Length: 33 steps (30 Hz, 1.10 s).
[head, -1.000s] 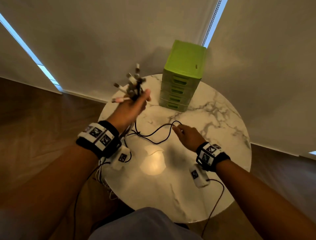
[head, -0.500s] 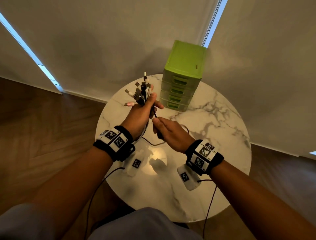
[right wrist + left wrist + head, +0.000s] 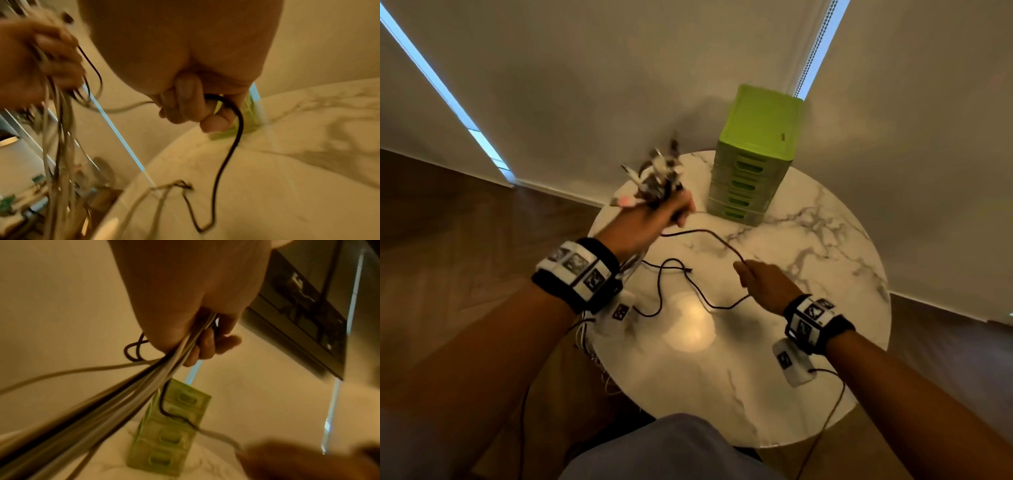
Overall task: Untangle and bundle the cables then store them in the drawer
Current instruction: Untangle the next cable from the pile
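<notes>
My left hand (image 3: 654, 219) grips a bundle of cables (image 3: 659, 178), plug ends sticking up blurred, above the table's far left; white and dark strands (image 3: 127, 395) run down from the fist (image 3: 197, 331) off the table's left edge. A black cable (image 3: 709, 236) runs from that fist to my right hand (image 3: 760, 277), which grips it (image 3: 236, 123) in curled fingers (image 3: 185, 100) over the table's middle. The cable's slack (image 3: 671, 284) loops on the marble. The green drawer unit (image 3: 753, 157) stands at the back with every drawer shut.
The round white marble table (image 3: 825, 260) has its edge near my lap. Roller blinds hang close behind the drawer unit. Wooden floor (image 3: 465, 240) lies on both sides. Thin sensor wires trail from both wristbands.
My hands were together at the bundle half a second ago. They have pulled apart: the left went up and away with the bundle, the right came back and right, drawing the black cable out.
</notes>
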Each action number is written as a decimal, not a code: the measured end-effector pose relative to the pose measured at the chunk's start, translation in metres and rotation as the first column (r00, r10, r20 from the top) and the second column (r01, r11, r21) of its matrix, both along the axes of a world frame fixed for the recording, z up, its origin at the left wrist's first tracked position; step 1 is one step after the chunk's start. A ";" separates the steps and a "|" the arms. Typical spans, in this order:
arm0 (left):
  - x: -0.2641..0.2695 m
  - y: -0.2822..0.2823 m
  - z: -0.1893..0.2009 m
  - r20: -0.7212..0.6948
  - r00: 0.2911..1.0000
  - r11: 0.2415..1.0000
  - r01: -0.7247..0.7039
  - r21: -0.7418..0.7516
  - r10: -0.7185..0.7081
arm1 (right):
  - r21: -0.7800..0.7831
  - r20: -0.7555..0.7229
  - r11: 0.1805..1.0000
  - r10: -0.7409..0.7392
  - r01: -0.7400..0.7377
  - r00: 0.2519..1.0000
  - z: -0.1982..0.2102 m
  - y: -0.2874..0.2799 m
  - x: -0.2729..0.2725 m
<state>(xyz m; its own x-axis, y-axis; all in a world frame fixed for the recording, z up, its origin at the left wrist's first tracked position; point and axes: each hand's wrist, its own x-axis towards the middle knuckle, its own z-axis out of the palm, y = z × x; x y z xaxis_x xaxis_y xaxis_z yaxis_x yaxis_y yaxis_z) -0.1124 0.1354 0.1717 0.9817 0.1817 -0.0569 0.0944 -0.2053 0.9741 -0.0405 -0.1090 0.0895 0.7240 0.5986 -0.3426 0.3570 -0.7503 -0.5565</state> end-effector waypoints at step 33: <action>0.032 -0.022 0.006 0.060 0.959 0.957 -0.271 -0.104 0.278 | 0.158 0.081 0.942 -0.313 0.298 0.946 0.002 -0.082 -0.012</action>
<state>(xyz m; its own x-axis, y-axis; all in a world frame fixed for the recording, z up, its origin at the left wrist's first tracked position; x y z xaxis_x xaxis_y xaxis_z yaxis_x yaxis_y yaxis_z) -0.0808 0.1132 0.1773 0.8966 0.4424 -0.0164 0.0621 -0.0890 0.9941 -0.0521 -0.1909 0.0918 0.9064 0.3802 -0.1842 0.1844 -0.7483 -0.6372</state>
